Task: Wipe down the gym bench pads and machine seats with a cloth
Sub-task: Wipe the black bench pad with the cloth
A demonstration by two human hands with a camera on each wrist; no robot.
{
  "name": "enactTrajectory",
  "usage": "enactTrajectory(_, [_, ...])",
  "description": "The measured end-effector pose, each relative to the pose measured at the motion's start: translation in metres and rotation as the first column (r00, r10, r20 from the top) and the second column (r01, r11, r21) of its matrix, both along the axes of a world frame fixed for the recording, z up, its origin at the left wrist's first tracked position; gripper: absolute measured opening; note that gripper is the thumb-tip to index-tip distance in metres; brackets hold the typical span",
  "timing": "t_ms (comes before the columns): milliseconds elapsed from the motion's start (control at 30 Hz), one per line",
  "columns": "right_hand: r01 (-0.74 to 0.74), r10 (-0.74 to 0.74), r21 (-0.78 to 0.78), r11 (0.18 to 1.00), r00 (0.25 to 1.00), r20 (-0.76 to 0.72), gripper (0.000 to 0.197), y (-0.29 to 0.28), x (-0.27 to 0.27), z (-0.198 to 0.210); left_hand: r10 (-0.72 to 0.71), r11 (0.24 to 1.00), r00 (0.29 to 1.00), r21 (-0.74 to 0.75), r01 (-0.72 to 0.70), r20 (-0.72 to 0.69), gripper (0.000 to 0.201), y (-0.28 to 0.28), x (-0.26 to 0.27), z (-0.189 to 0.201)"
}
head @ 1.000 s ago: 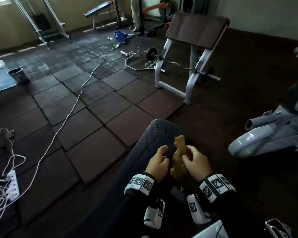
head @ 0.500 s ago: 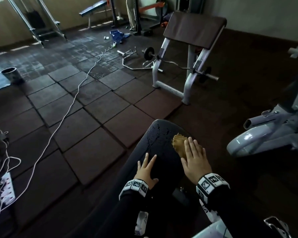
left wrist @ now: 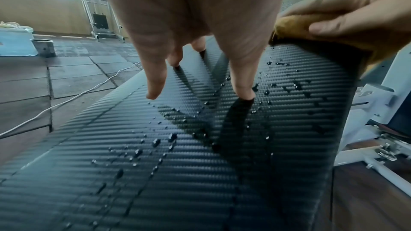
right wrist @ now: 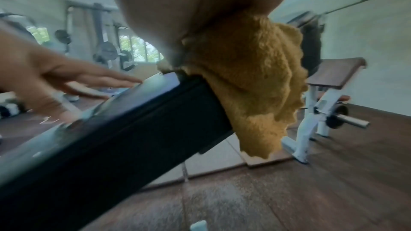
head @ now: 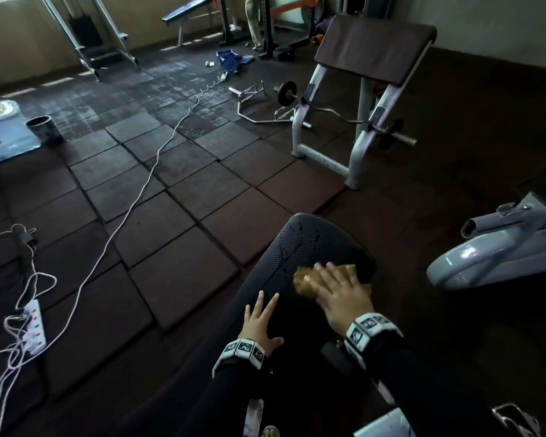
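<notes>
A long black textured bench pad runs from below me toward the middle of the head view, beaded with water drops. My right hand lies flat with fingers spread, pressing a mustard-yellow cloth on the pad's right side near its far end. Part of the cloth hangs over the pad's right edge. My left hand rests open on the pad nearer me, fingertips touching the wet surface. The right hand is blurred.
A white-framed preacher curl bench with a brown pad and a barbell stands ahead. A grey machine sits at the right. A white cable and power strip lie on the floor tiles at left, a metal bucket beyond.
One second ago both hands held the bunched cloth upright. Then both went flat on the pad, and the right hand has since slid the cloth across its far end.
</notes>
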State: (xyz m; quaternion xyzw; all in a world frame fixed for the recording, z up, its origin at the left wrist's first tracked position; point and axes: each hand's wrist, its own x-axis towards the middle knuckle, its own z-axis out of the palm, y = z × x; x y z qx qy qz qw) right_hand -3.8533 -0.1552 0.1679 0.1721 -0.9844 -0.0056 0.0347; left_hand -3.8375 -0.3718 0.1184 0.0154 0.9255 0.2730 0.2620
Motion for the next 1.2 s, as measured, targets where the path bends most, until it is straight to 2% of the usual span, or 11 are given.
enactTrajectory(100, [-0.124, 0.123, 0.026, 0.992, 0.992, 0.028, 0.054, -0.01, 0.031, -0.019, 0.012, 1.0, 1.0, 0.004, -0.013, 0.024, 0.103, -0.005, 0.004, -0.006])
enactTrajectory(167, [-0.128, 0.125, 0.05, 0.99, 0.99, 0.07, 0.059, -0.004, 0.045, -0.027, 0.018, 1.0, 0.999, 0.01, -0.019, 0.039, 0.105, -0.009, 0.007, -0.008])
enactTrajectory(233, [-0.113, 0.113, 0.057, 0.992, 0.994, 0.016, 0.055, 0.006, 0.046, -0.025, 0.028, 1.0, 0.998, 0.011, -0.029, 0.056, 0.106, -0.01, 0.009, -0.008])
enactTrajectory(367, [0.096, -0.097, -0.028, 0.995, 0.994, -0.056, 0.057, 0.032, 0.017, -0.005, 0.051, 0.999, 0.996, 0.017, -0.052, 0.067, 0.106, -0.008, 0.012, -0.006])
enactTrajectory(433, [0.202, -0.202, -0.056, 0.978, 0.979, 0.0, 0.052, 0.044, -0.006, 0.006, 0.07, 0.997, 0.995, 0.026, -0.072, 0.065, 0.106, -0.005, 0.014, -0.004])
enactTrajectory(533, [0.247, -0.242, -0.038, 0.968, 0.963, 0.116, 0.05, 0.048, -0.038, 0.013, 0.082, 0.996, 0.994, 0.02, -0.084, 0.077, 0.106, -0.003, 0.016, -0.001])
enactTrajectory(667, [0.137, -0.14, 0.033, 0.99, 0.972, 0.187, 0.05, 0.023, -0.049, 0.011, 0.071, 0.997, 0.993, 0.007, -0.072, 0.096, 0.106, -0.004, 0.015, 0.004])
enactTrajectory(767, [-0.006, -0.012, 0.072, 0.997, 0.97, 0.243, 0.052, 0.002, -0.029, 0.004, 0.064, 0.998, 0.993, -0.003, -0.064, 0.098, 0.106, -0.005, 0.014, 0.006])
enactTrajectory(967, [-0.196, 0.185, 0.067, 0.978, 0.973, 0.134, 0.069, 0.011, 0.02, -0.005, 0.047, 0.999, 0.993, -0.004, -0.047, 0.109, 0.105, -0.005, 0.014, 0.009])
enactTrajectory(1067, [-0.14, 0.135, 0.039, 0.989, 0.984, 0.113, 0.069, 0.026, 0.009, 0.003, 0.049, 0.999, 0.994, -0.007, -0.049, 0.102, 0.105, -0.004, 0.015, 0.01])
enactTrajectory(1200, [0.058, -0.061, 0.029, 0.998, 0.987, 0.148, 0.057, 0.037, -0.026, 0.015, 0.062, 0.998, 0.993, 0.013, -0.063, 0.101, 0.104, -0.004, 0.017, 0.011])
